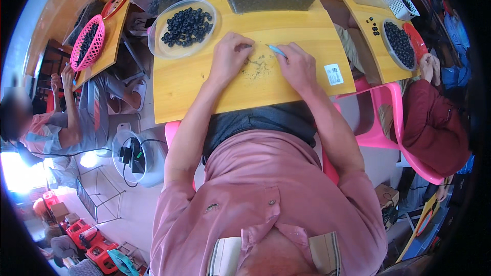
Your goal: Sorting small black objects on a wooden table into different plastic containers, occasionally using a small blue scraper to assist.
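Observation:
My left hand (231, 57) is closed in a pinch over the yellow table (302, 89), with a small dark piece (247, 46) partly showing at its fingertips. My right hand (298, 66) grips a slim tool with a light-blue handle (277, 50). Its thin tip points toward the left hand, a short gap away; the kind of tip is too small to make out. Fine dark crumbs (260, 66) lie scattered on the wood between both hands. Beyond my left hand stands a round clear bowl (154, 38) holding many small black round parts (188, 26).
Two clear bins, one at the far middle (240, 5) and one left of it (153, 0), hold more black parts. A white label (333, 74) lies right of my right hand. Co-workers sit at side tables, near a pink basket (88, 43) and a pink chair (383, 117).

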Available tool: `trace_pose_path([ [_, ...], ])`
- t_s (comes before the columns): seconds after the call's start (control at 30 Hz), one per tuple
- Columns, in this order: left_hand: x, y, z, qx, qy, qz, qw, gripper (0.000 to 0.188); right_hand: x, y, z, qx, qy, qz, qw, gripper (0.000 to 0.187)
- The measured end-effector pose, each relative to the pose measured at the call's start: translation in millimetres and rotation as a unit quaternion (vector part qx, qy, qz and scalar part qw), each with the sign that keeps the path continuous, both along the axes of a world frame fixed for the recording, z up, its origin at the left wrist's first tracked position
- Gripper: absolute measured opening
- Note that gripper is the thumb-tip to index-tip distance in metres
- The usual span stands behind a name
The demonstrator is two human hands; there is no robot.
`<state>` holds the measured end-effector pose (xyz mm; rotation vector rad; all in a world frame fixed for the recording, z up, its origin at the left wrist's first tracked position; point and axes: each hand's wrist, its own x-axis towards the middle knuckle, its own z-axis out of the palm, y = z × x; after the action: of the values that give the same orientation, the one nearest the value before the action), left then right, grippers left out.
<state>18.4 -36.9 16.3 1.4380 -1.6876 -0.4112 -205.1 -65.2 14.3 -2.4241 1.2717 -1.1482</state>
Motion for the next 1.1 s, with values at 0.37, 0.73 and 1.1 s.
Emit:
trace_pose_path([
  [0.37,-7.6,28.5,-14.6,0.096,0.252,0.033,0.962,0.023,8.7,9.3,-3.2,-0.036,-0.009,0.046,0.998,0.012],
  [0.73,-14.1,30.1,-17.4,0.084,0.293,0.014,0.952,0.033,13.4,13.7,-5.3,-0.076,0.035,0.074,0.994,0.014],
  [1.1,-16.2,32.3,-12.5,0.093,0.282,0.006,0.955,0.035,14.0,15.1,-2.7,-0.078,0.065,0.078,0.992,0.012],
])
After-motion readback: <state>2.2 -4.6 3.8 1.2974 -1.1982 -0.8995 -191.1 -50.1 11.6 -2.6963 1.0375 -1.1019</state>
